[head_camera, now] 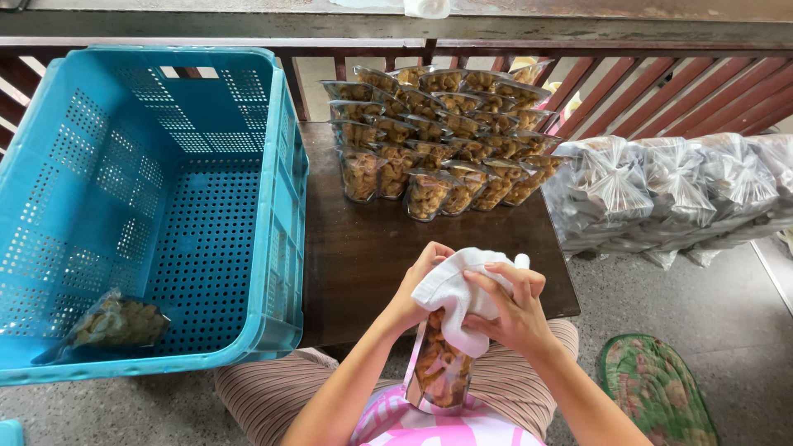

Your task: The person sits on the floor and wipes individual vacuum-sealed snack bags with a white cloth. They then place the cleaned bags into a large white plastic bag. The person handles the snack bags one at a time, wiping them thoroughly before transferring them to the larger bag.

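Dark table (355, 248) by a railing, packs (438, 140) stacked.
One pack (116, 322) in crate (165, 198); left hand (417, 285) gripping pouch (442, 367), right hand (512, 310) pressing cloth (454, 293) on it.

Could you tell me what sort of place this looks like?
Probably a home porch used for packing snacks: a red wooden railing, rows of filled snack pouches on a small dark table, and a blue crate.

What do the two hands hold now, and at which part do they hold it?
Both the left hand and right hand grip a white cloth wrapped around the top of a clear snack pouch.
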